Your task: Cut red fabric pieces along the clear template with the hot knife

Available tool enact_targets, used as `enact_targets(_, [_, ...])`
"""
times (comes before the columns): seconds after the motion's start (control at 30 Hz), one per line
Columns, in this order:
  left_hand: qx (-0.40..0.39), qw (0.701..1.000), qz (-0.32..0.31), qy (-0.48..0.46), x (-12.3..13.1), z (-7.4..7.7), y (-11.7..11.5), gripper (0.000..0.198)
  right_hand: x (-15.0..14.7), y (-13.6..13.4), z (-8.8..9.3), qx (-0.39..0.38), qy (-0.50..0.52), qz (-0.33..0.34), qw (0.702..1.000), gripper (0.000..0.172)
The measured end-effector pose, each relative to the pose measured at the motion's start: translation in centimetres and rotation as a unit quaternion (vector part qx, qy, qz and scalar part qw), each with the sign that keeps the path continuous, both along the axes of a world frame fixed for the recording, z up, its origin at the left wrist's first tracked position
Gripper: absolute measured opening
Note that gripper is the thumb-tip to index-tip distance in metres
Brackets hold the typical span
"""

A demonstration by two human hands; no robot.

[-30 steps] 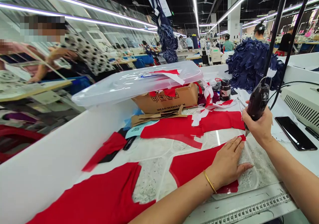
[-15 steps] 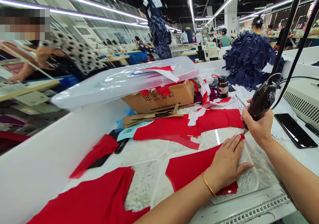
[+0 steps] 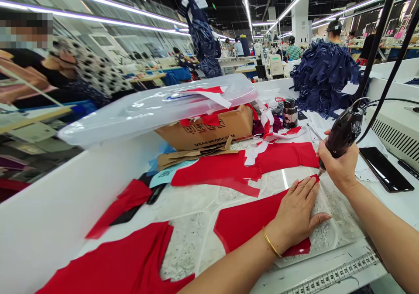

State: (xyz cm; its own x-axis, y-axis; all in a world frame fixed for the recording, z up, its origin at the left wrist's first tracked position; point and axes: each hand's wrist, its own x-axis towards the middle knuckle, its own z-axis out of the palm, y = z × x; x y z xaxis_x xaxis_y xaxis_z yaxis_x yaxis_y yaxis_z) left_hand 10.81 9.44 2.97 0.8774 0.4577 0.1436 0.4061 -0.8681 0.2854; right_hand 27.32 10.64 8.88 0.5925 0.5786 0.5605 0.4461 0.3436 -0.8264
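My left hand (image 3: 296, 211) lies flat on a red fabric piece (image 3: 248, 224), fingers stretched toward its upper right corner. A gold bangle is on that wrist. My right hand (image 3: 342, 163) is wrapped round a black corded hand tool (image 3: 343, 130), held tilted with its pointed metal tip down. The tip meets the fabric's corner just beyond my left fingertips; whether it presses in, I cannot tell. Another red fabric piece (image 3: 212, 172) lies behind, and a red fabric stack (image 3: 121, 259) is at the front left.
A cardboard box (image 3: 209, 130) under a clear plastic lid (image 3: 157, 106) stands at the back. A dark jar (image 3: 290, 113), navy strips (image 3: 327, 76), a phone (image 3: 386, 169) and a beige machine box (image 3: 399, 128) are around. A tape measure (image 3: 337, 274) runs along the front edge. Co-workers sit beyond.
The whole view has shifted slightly. Both hands, the tool and the red fabric keep nearly the same places relative to one another. At left, a co-worker has moved a little.
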Motion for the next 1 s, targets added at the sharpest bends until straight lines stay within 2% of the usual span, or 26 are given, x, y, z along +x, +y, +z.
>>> enact_targets(0.2, [-0.009, 1.0, 0.0, 0.006, 0.01, 0.15, 0.21, 0.081, -0.19, -0.18, 0.09, 0.0, 0.018, 0.011, 1.0, 0.025])
enact_targets(0.53, [-0.015, 1.0, 0.001, 0.005, 0.33, 0.13, 0.45, 0.08, 0.09, -0.11, -0.27, 0.003, -0.009, -0.003, 1.0, 0.023])
enact_targets(0.8, [-0.019, 1.0, -0.011, 0.0, 0.43, -0.24, 0.69, 0.083, -0.3, -0.08, -0.02, 0.024, 0.021, 0.005, 0.999, 0.028])
enact_targets(1.0, [-0.023, 1.0, -0.018, 0.002, 0.31, -0.17, 0.7, 0.086, -0.41, -0.15, -0.17, -0.002, 0.02, 0.001, 1.0, 0.026])
